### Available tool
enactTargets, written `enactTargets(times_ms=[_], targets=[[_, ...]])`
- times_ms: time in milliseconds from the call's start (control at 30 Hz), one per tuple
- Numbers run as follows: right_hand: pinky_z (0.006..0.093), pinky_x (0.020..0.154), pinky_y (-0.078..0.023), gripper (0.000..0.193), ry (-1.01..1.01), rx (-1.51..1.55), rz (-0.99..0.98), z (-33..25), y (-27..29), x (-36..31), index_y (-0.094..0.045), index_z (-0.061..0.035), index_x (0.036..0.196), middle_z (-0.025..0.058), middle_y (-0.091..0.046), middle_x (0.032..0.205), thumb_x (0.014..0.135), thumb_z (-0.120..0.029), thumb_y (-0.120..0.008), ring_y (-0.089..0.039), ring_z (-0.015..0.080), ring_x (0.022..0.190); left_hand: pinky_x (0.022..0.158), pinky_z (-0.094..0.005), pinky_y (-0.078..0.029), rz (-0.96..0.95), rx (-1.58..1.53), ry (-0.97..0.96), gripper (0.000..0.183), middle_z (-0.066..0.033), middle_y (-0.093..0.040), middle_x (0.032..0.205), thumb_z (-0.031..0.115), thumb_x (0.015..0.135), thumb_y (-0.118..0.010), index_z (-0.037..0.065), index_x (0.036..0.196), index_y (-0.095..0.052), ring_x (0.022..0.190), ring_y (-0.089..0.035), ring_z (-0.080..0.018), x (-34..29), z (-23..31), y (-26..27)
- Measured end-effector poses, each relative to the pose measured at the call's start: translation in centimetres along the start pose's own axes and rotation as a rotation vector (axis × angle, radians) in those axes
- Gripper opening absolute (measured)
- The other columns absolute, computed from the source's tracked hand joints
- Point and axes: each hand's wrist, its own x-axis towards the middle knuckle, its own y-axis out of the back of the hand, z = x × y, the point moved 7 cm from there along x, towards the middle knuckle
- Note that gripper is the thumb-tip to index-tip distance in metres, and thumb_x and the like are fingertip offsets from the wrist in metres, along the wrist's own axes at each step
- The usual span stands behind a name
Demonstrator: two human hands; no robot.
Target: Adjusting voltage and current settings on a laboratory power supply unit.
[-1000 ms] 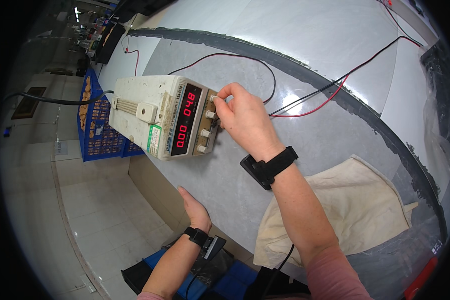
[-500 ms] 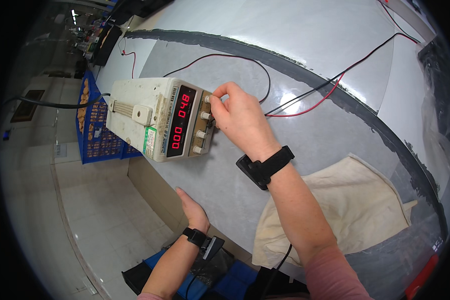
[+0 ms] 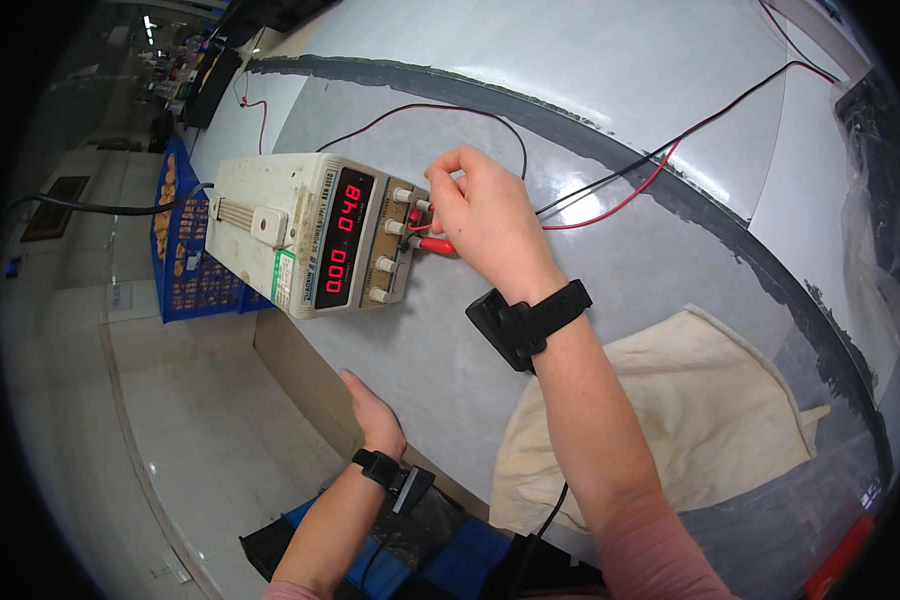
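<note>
A cream-coloured bench power supply (image 3: 260,205) with a lit red digital display stands at the far left of the table, its knobs and terminals facing right. Just right of its front panel is my right hand (image 3: 485,215), fingers curled together and off the knobs. Its fingertips are turned away, so I cannot see what they hold, if anything. Beneath the hand, a red clip (image 3: 436,245) sits at the terminals, and red and black leads (image 3: 610,215) run out behind it. My left hand (image 3: 375,420) is by the table's near edge, fingers extended, holding nothing visible.
A cream cloth (image 3: 670,420) lies under my right forearm. Beyond the power supply is a blue plastic basket (image 3: 205,290) with small brown pieces. A black power cord (image 3: 100,210) leaves the supply's back. Clear plastic sheeting (image 3: 885,200) hangs at the right, and blue bins (image 3: 470,560) sit below the table edge.
My right hand has come off the upper knob and moved right, uncovering the red clip and terminals. My left hand stays by the table edge. The display looks unchanged.
</note>
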Motion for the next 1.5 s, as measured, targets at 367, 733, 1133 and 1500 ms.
enactTargets(times_ms=[367, 733, 1133, 1500], targets=[[0.0304, 0.058, -0.049, 0.024, -0.102, 0.096, -0.084, 0.7, 0.1, 0.3, -0.061, 0.0008, 0.102, 0.0072, -0.067, 0.07, 0.096, -0.019, -0.049, -0.064, 0.0136, 0.064, 0.113, -0.0326, -0.029, 0.084, 0.146, -0.055, 0.09, -0.0154, -0.04, 0.15, 0.067, 0.097, -0.03, -0.009, 0.145, -0.035, 0.136, -0.039, -0.0261, 1.2, 0.1, 1.7], [0.032, 0.057, -0.052, 0.023, -0.022, 0.027, -0.07, 1.5, -0.6, 0.2, -0.061, 0.0038, 0.097, 0.0123, -0.069, 0.074, 0.096, -0.014, -0.047, -0.065, 0.0179, 0.06, 0.11, -0.034, -0.034, -0.016, 0.076, 0.017, 0.09, -0.0156, -0.046, 0.145, 0.069, 0.096, -0.03, -0.009, 0.142, -0.039, 0.13, -0.046, -0.0271, -0.2, 1.3, 0.3], [0.0294, 0.055, -0.051, 0.018, -0.017, 0.047, -0.118, 0.7, -0.7, -0.3, -0.061, 0.0008, 0.1, 0.009, -0.067, 0.072, 0.094, -0.014, -0.054, -0.064, 0.0147, 0.06, 0.11, -0.0327, -0.033, 0.079, 0.16, -0.034, 0.091, -0.0165, -0.049, 0.143, 0.069, 0.097, -0.029, -0.01, 0.14, -0.041, 0.129, -0.047, -0.0267, 0.4, 1.1, 1.0], [0.0273, 0.051, -0.048, 0.021, -0.148, 0.138, -0.203, -0.2, -0.8, -0.9, -0.061, -0.0009, 0.101, 0.0077, -0.066, 0.068, 0.094, -0.02, -0.059, -0.064, 0.0125, 0.06, 0.112, -0.0322, -0.029, 0.037, 0.101, -0.019, 0.089, -0.0182, -0.043, 0.148, 0.066, 0.098, -0.028, -0.011, 0.142, -0.037, 0.135, -0.042, -0.0272, 0.5, 0.5, 0.7]])
